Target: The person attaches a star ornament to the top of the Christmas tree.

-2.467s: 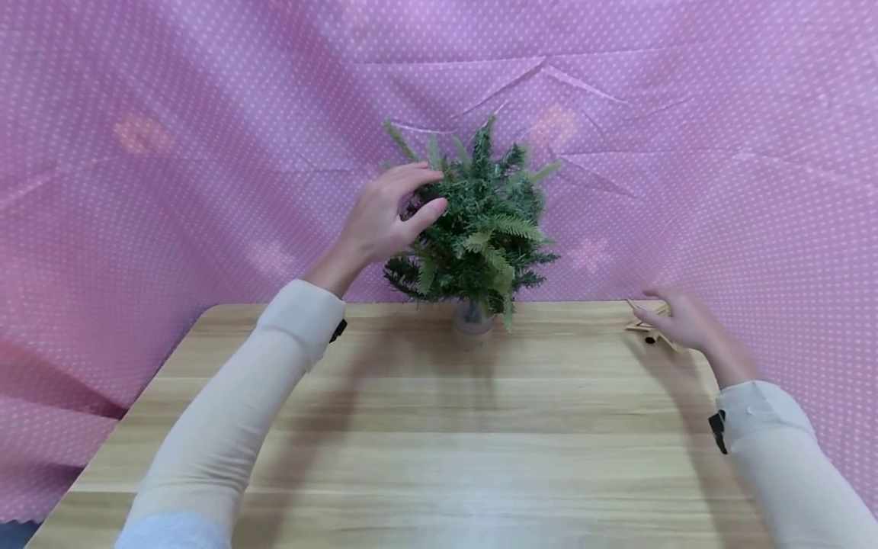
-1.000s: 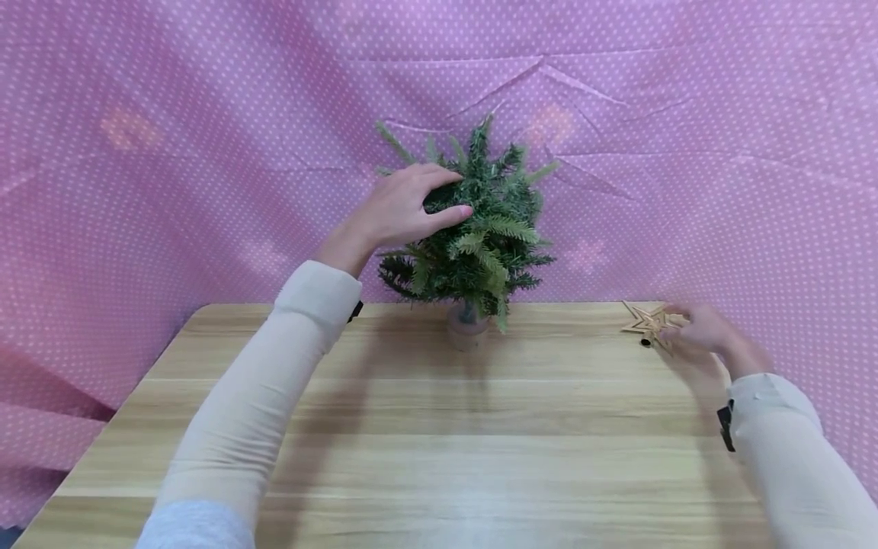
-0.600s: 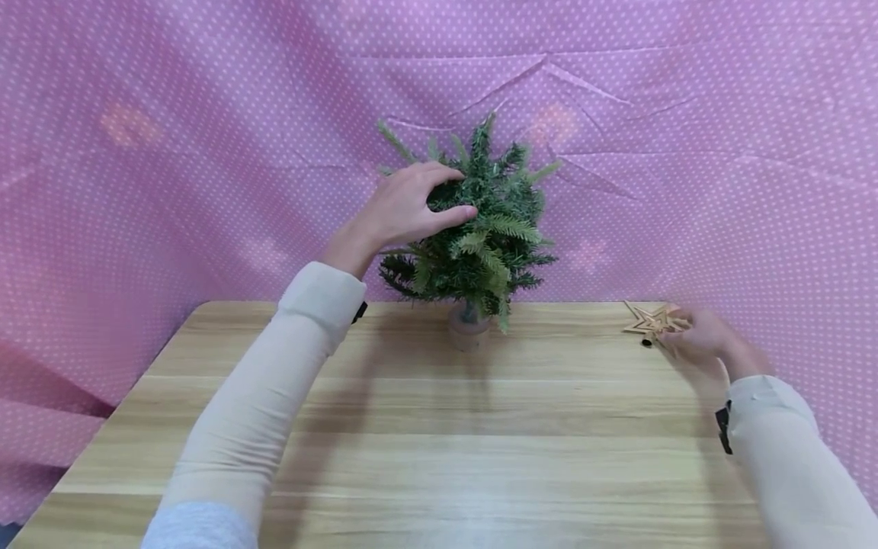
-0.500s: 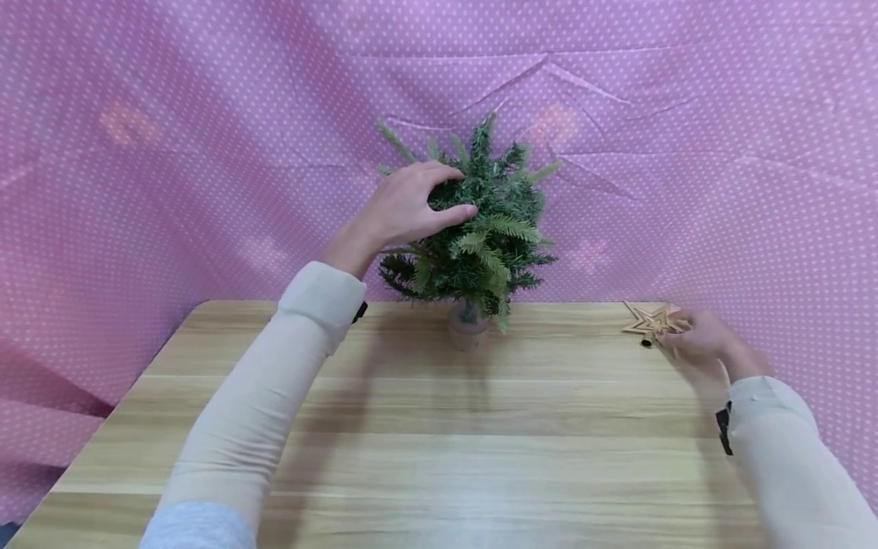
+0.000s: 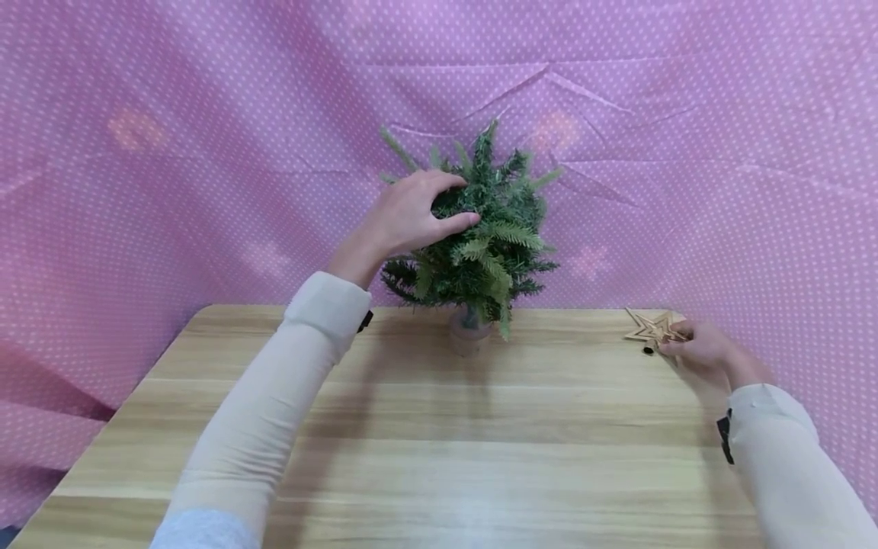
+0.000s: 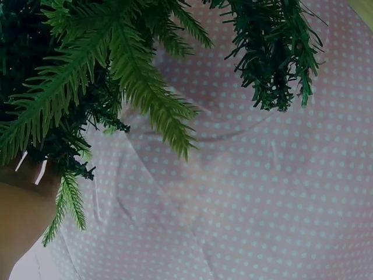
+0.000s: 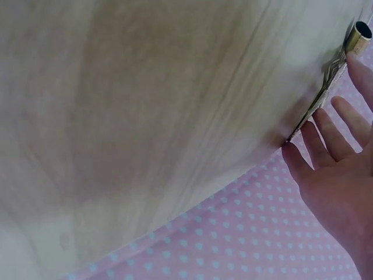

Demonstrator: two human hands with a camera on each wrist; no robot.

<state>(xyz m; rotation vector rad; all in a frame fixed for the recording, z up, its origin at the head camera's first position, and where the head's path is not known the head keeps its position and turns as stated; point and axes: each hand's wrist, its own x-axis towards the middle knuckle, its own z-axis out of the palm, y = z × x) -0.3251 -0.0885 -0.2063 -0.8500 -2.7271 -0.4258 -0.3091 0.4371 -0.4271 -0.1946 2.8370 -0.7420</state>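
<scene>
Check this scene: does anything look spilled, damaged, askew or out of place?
Nothing looks spilled or damaged. The green artificial tree stands upright; the visible part of the gold star-shaped ornament looks whole. Only the pink dotted cloth behind looks slightly untidy: creases cross it.

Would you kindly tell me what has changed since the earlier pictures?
The left hand has moved right, further across the bushy green artificial tree. The right hand, earlier over the gold openwork star, has shifted right and now holds its right side. Tree and star stay in place on the light wooden table.
</scene>
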